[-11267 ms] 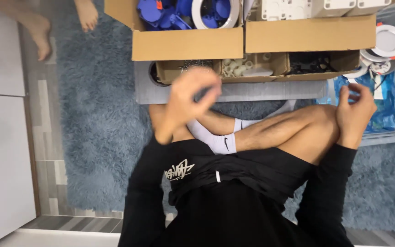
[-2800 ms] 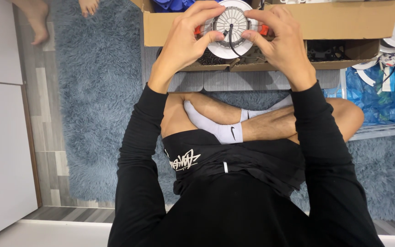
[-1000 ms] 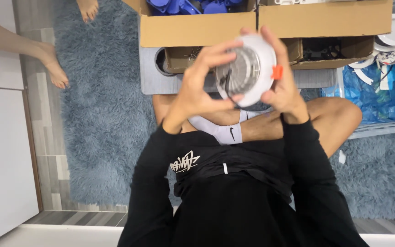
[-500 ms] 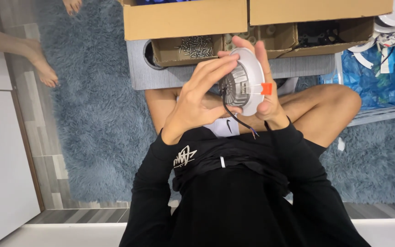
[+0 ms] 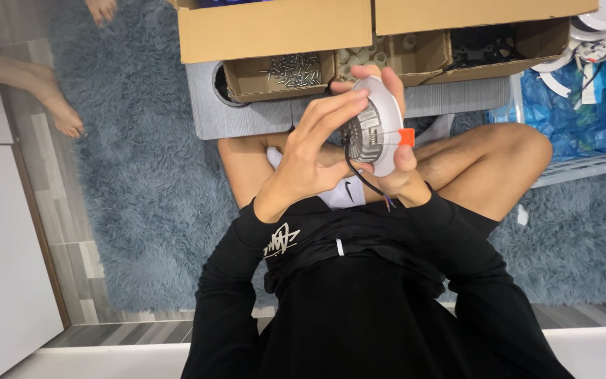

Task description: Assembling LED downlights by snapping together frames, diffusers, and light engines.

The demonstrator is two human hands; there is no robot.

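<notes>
Blue-grey shag rug [image 5: 142, 182] covers the floor where I sit cross-legged, seen from the 1 head view, with a low grey board [image 5: 261, 119] across my shins. My right hand [image 5: 398, 165] cups the round white downlight [image 5: 380, 126] from behind, thumb and fingers clamped on its rim beside the orange spring clip [image 5: 406, 136]; my left hand [image 5: 310, 158] pinches at its ribbed metal back, fingertips together near the black lead [image 5: 359, 175] that dangles toward my sock. I judge this as fitting or checking a part on the lamp's back; next calls for a steady hold and a fine grip. Ahead stand 2 large cardboard boxes [image 5: 275, 31], and under them small trays of screws [image 5: 292, 70], pale plugs [image 5: 359, 57] and black parts [image 5: 489, 45]. Finished lamps [image 5: 597, 28] lie above a blue bag [image 5: 576, 105]. Someone's bare foot [image 5: 61, 112] rests at the left; nothing blocks my hands.
</notes>
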